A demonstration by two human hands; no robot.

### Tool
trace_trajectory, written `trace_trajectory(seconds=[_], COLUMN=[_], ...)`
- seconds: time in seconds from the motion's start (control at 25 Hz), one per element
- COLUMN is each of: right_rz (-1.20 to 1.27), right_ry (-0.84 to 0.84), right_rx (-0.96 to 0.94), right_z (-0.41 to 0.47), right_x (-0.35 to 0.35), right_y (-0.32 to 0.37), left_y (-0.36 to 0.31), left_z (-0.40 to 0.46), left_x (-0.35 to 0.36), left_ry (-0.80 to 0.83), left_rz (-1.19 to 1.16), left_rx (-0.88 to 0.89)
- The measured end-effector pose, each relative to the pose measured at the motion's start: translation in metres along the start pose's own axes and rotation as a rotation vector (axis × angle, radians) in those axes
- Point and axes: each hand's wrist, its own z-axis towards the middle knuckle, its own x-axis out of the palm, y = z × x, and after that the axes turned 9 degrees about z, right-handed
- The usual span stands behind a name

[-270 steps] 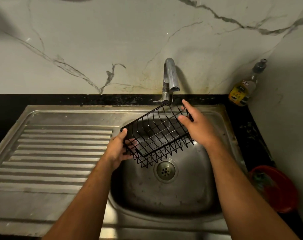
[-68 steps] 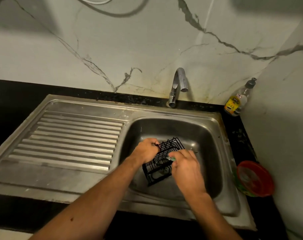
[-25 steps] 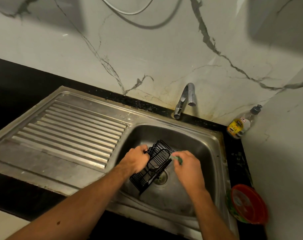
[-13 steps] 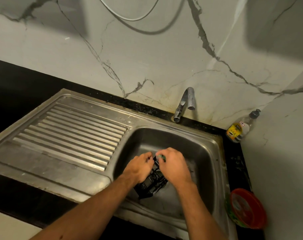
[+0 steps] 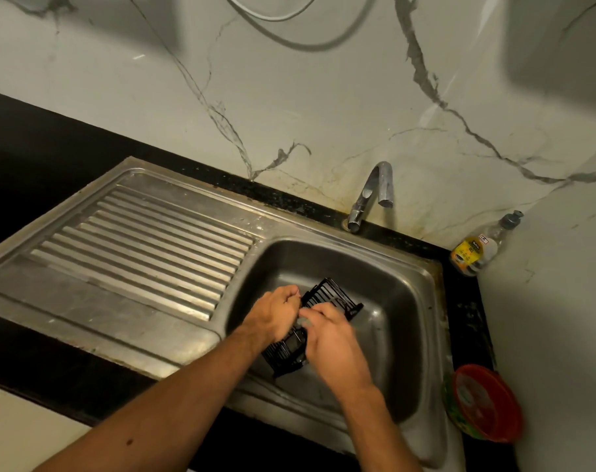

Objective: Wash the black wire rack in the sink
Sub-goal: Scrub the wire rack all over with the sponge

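- The black wire rack (image 5: 327,301) stands tilted on edge in the sink (image 5: 415,338), near the basin's left wall.
- My left hand (image 5: 276,315) has its grip curled tight round the rack's upper rim, steadying it.
- My right hand (image 5: 330,338) pinches a small greenish scrubber (image 5: 305,322) against the wires; I judge this the scrubbing step.
- Next, I think, comes turning the rack to reach unscrubbed wires, then rinsing under the tap (image 5: 371,192), which looks dry.
- The ribbed draining board (image 5: 136,247) fills the sink's left side.
- A soap bottle (image 5: 473,250) stands at the counter's back right corner, a red tub (image 5: 484,403) near its front right edge, with veined marble wall behind.
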Motion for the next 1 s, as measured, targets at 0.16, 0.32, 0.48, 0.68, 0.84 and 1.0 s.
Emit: trace_trajectory(seconds=[0.16,0.32,0.48,0.68,0.84,1.0], right_rz=[0.019,0.177,0.219,0.161,0.291,0.270], right_ry=[-0.121,-0.237,-0.036,-0.094,-0.057,0.029], right_rx=[0.117,0.142,-0.034,0.027,-0.013,-0.001], right_z=[0.022,0.019,-0.009,-0.003,-0.008,-0.022], right_x=[-0.018,-0.012,-0.002,-0.016,-0.009,-0.017], right_y=[-0.033,-0.019,-0.008,-0.026,-0.019,-0.024], left_y=[0.004,-0.001,0.001,-0.004,0.000,0.000], left_z=[-0.001,-0.002,-0.001,-0.006,-0.004,-0.006], left_x=[-0.002,0.001,0.002,0.004,0.001,0.004], left_ry=[0.004,0.015,0.022,0.015,-0.001,-0.016], left_rz=[-0.051,-0.027,-0.020,0.025,0.012,0.038], left_rx=[-0.015,0.007,0.027,0.024,0.002,0.003])
